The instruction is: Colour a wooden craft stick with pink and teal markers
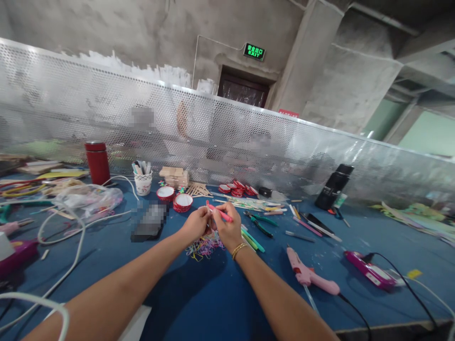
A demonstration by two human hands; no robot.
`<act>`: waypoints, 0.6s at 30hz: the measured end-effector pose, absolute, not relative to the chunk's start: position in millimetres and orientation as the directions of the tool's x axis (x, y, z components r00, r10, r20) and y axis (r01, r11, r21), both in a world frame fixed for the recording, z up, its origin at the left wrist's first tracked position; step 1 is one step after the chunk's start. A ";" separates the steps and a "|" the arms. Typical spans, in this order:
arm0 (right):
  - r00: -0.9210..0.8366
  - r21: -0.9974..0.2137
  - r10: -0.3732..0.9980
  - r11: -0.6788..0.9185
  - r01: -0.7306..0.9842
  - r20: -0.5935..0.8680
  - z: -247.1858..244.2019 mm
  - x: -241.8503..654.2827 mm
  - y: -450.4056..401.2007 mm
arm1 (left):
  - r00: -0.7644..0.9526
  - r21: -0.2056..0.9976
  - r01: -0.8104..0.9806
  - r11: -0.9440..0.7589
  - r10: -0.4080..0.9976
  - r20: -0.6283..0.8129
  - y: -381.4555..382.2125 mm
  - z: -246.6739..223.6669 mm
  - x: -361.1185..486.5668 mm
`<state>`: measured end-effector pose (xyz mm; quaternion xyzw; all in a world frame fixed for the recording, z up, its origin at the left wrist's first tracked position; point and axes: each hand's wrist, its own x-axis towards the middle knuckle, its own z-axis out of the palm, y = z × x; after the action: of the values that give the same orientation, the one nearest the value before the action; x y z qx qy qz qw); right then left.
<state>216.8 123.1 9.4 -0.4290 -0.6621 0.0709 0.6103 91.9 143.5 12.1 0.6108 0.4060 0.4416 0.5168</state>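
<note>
Close together above the table, my left hand (197, 223) and my right hand (229, 228) both have their fingers pinched. A pink pen-like stick (224, 215) is gripped in my right hand, slanting past its fingers. Whatever my left fingertips pinch, near the stick's far end, is too small and covered to name. Beneath both hands lies a loose pile of thin coloured loops or strings (205, 247). Beside my right wrist rest several green and teal sticks (253, 240), partly hidden by the hand.
Pliers (261, 223) and a pink glue gun (309, 274) lie to the right. Ahead are red round containers (182, 203), a cup of pens (142, 183) and wooden sticks (201, 189). A phone (151, 221), red flask (97, 162) and white cable (80, 246) sit left. A perforated metal screen (199, 128) spans the back.
</note>
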 end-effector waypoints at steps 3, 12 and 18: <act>0.126 -0.622 0.656 0.611 0.491 0.744 9.7 218.1 124.5 | 0.271 0.989 0.036 -0.146 0.954 0.130 144.0 13.0 91.4; 0.128 -0.627 0.658 0.613 0.481 0.742 9.9 217.4 123.6 | 0.267 0.992 0.012 -0.129 0.956 0.121 140.8 17.7 91.9; 0.123 -0.625 0.655 0.623 0.470 0.746 12.4 219.0 124.3 | 0.270 0.991 0.010 -0.131 0.955 0.124 141.0 18.1 91.1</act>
<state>219.0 124.3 12.4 -0.4274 -0.6578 0.0753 0.6157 91.1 141.0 18.1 0.6013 0.4014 0.4517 0.5228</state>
